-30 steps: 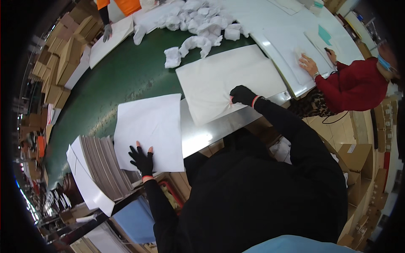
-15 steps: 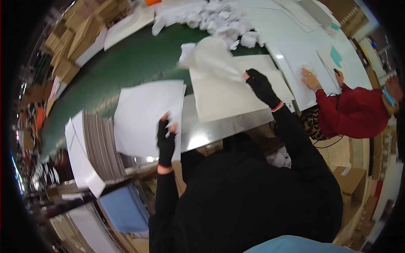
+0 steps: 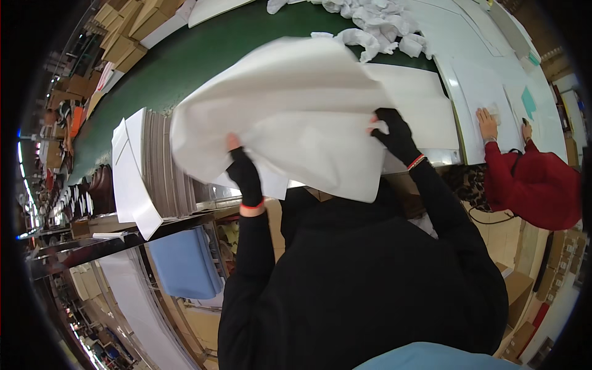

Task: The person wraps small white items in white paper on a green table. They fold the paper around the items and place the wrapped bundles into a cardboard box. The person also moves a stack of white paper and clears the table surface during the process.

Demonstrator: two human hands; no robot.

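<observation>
A large off-white sheet (image 3: pixel 290 92) is raised and bowed in front of me, slightly blurred, over the work table. My right hand (image 3: pixel 394 132), in a black fingerless glove, pinches its right edge between thumb and fingers. My left hand (image 3: pixel 245 176), gloved the same way, is closed at its lower left edge, one bare fingertip on top; its other fingers are hidden. Beneath the sheet, a white sheet (image 3: pixel 271 178) peeks out beside the left hand. Another off-white sheet (image 3: pixel 419 92) lies flat on the table, partly covered, right of the raised one.
A thick stack of boards (image 3: pixel 166 163) stands at the left. Crumpled white paper (image 3: pixel 385 24) is heaped at the back. At the right, a co-worker in a red sleeve (image 3: pixel 530 185) works at a white table (image 3: pixel 459 37). A blue bin (image 3: pixel 185 264) sits below the left edge.
The off-white sheet has swung leftward and now covers the white sheets. My left hand has gone from resting over the white sheets to gripping it. The view has shifted.
</observation>
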